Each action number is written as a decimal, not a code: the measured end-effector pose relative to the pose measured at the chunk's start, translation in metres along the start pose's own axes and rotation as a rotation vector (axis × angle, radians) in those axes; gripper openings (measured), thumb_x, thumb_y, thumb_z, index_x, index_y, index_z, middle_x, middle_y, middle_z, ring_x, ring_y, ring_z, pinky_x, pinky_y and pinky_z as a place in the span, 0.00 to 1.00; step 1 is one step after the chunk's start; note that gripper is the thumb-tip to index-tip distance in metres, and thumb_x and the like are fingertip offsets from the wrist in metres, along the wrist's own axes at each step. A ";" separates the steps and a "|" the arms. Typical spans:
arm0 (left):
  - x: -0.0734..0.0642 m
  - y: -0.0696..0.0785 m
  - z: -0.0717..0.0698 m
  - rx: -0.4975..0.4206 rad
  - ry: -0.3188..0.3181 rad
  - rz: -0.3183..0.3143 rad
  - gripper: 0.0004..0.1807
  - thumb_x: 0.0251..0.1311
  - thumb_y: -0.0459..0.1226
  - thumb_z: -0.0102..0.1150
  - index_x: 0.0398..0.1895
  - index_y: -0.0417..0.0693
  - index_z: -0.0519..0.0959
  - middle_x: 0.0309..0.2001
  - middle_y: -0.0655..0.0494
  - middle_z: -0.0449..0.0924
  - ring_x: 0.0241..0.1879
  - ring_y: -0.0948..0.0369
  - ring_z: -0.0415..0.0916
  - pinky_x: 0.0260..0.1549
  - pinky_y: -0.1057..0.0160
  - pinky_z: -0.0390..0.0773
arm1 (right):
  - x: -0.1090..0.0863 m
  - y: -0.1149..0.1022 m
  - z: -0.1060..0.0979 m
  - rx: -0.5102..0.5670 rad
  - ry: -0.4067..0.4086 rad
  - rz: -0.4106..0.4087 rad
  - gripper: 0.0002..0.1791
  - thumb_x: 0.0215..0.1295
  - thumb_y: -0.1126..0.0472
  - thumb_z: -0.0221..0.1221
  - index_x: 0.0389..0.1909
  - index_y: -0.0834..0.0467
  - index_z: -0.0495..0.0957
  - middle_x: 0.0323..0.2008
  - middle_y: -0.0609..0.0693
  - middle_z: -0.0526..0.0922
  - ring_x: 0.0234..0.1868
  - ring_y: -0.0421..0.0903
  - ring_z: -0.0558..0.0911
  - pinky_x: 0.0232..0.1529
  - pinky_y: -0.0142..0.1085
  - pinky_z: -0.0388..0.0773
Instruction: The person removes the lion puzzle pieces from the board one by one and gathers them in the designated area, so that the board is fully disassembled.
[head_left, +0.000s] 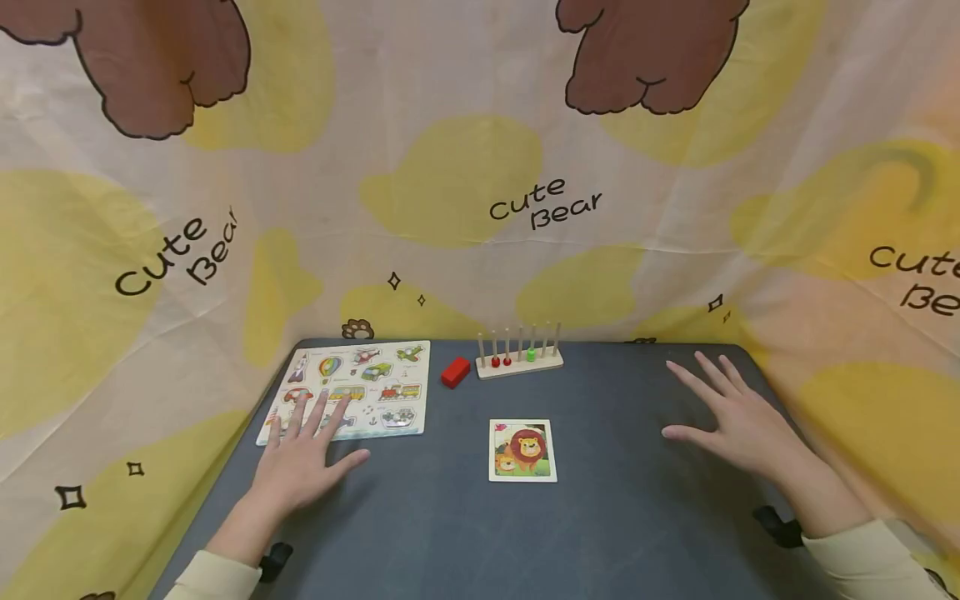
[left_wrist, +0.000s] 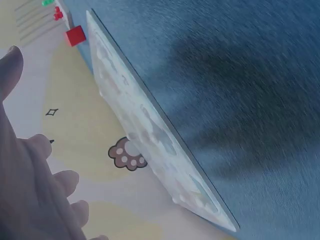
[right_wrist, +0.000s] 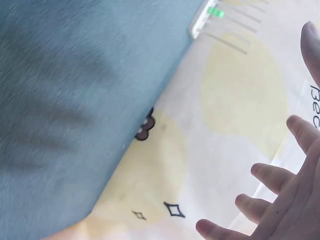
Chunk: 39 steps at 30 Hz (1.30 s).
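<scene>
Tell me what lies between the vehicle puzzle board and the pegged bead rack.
In the head view, a red block lies between the vehicle puzzle board and the pegged bead rack.

We list one puzzle board point(head_left: 372, 393), one red block point(head_left: 456, 372), one stand point(head_left: 519, 367), seven pegs point(head_left: 521, 342) (two red-beaded, one green-beaded), one lion card point(head_left: 522, 451), one left hand point(head_left: 298, 467), one right hand point(head_left: 750, 427).

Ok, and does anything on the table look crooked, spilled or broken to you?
Nothing looks spilled or broken. Slightly askew, though: the peg stand, its right end a bit nearer the back edge of the table, and the red block, turned at an angle between the stand and the puzzle board.
</scene>
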<state>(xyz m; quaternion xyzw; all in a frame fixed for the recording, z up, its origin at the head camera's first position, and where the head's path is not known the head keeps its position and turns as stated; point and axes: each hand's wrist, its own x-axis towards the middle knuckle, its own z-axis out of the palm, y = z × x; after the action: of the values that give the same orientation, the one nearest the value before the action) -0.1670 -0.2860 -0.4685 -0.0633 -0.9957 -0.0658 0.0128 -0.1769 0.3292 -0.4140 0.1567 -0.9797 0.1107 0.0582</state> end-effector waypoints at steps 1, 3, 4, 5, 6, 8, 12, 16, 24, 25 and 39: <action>0.001 0.001 0.001 -0.005 0.003 0.001 0.54 0.61 0.73 0.47 0.83 0.61 0.44 0.82 0.41 0.40 0.80 0.37 0.30 0.70 0.27 0.32 | 0.001 -0.002 0.000 0.013 -0.002 0.002 0.54 0.59 0.29 0.62 0.81 0.36 0.46 0.82 0.59 0.43 0.80 0.69 0.40 0.52 0.75 0.66; 0.002 0.005 0.003 -0.014 0.007 0.006 0.53 0.61 0.73 0.47 0.83 0.60 0.45 0.82 0.41 0.42 0.80 0.37 0.32 0.70 0.26 0.33 | 0.004 -0.007 0.001 0.040 -0.004 0.006 0.53 0.59 0.29 0.62 0.81 0.37 0.48 0.81 0.59 0.45 0.79 0.69 0.42 0.48 0.74 0.69; 0.003 0.007 0.005 -0.019 0.009 0.008 0.53 0.61 0.73 0.47 0.83 0.60 0.46 0.81 0.41 0.42 0.80 0.37 0.33 0.70 0.26 0.34 | 0.005 -0.009 0.001 0.052 -0.008 0.009 0.53 0.59 0.29 0.62 0.81 0.36 0.47 0.81 0.59 0.46 0.79 0.69 0.43 0.47 0.74 0.70; 0.003 0.009 0.007 -0.020 0.010 0.010 0.53 0.61 0.73 0.46 0.83 0.59 0.47 0.81 0.41 0.44 0.79 0.36 0.34 0.70 0.27 0.34 | 0.007 -0.011 0.002 0.065 -0.011 0.012 0.54 0.59 0.28 0.62 0.81 0.36 0.46 0.81 0.59 0.47 0.79 0.69 0.44 0.46 0.74 0.70; 0.003 0.012 0.009 -0.025 0.013 0.016 0.53 0.61 0.74 0.45 0.83 0.59 0.47 0.81 0.40 0.45 0.79 0.36 0.35 0.70 0.26 0.36 | 0.008 -0.013 0.003 0.079 -0.015 0.015 0.54 0.59 0.28 0.62 0.81 0.35 0.45 0.81 0.59 0.47 0.79 0.69 0.45 0.46 0.75 0.69; 0.002 0.017 0.014 -0.038 0.022 0.023 0.52 0.61 0.74 0.44 0.82 0.58 0.50 0.80 0.40 0.48 0.79 0.36 0.38 0.70 0.27 0.38 | 0.012 -0.018 0.006 0.097 -0.019 0.017 0.55 0.59 0.28 0.62 0.81 0.34 0.43 0.81 0.58 0.48 0.79 0.68 0.47 0.49 0.77 0.66; 0.002 0.029 0.023 -0.064 0.036 0.039 0.51 0.62 0.73 0.45 0.82 0.57 0.52 0.80 0.41 0.51 0.79 0.36 0.41 0.71 0.28 0.43 | 0.019 -0.026 0.012 0.122 -0.021 0.013 0.56 0.58 0.27 0.61 0.81 0.32 0.41 0.81 0.57 0.48 0.80 0.66 0.47 0.53 0.76 0.65; 0.005 0.040 0.031 -0.081 0.040 0.056 0.50 0.63 0.73 0.45 0.82 0.57 0.52 0.80 0.43 0.51 0.79 0.38 0.42 0.71 0.29 0.45 | 0.024 -0.032 0.018 0.135 -0.016 0.012 0.55 0.58 0.26 0.61 0.81 0.31 0.42 0.81 0.55 0.49 0.80 0.64 0.48 0.53 0.75 0.66; 0.011 0.058 0.036 -0.130 0.056 0.094 0.49 0.63 0.71 0.46 0.81 0.55 0.54 0.81 0.43 0.48 0.79 0.39 0.44 0.72 0.31 0.45 | 0.035 -0.047 0.030 0.157 -0.003 0.006 0.55 0.57 0.26 0.62 0.80 0.31 0.44 0.81 0.53 0.50 0.79 0.64 0.51 0.54 0.75 0.67; 0.012 0.061 0.037 -0.140 0.050 0.094 0.49 0.63 0.71 0.46 0.81 0.55 0.54 0.81 0.43 0.48 0.79 0.39 0.44 0.72 0.31 0.45 | 0.036 -0.049 0.031 0.160 -0.006 0.001 0.55 0.57 0.26 0.61 0.80 0.31 0.45 0.81 0.53 0.50 0.79 0.64 0.51 0.54 0.75 0.66; 0.028 0.098 0.041 -0.219 -0.014 0.084 0.49 0.64 0.71 0.46 0.81 0.57 0.53 0.81 0.46 0.50 0.80 0.40 0.40 0.74 0.34 0.44 | 0.048 -0.077 0.056 0.235 -0.015 -0.014 0.54 0.53 0.22 0.60 0.79 0.32 0.50 0.80 0.52 0.55 0.77 0.62 0.60 0.56 0.74 0.67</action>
<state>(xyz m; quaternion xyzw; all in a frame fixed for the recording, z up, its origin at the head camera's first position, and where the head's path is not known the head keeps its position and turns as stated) -0.1826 -0.1803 -0.4957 -0.1065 -0.9791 -0.1733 0.0018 -0.2017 0.2303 -0.4453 0.1701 -0.9593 0.2231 0.0331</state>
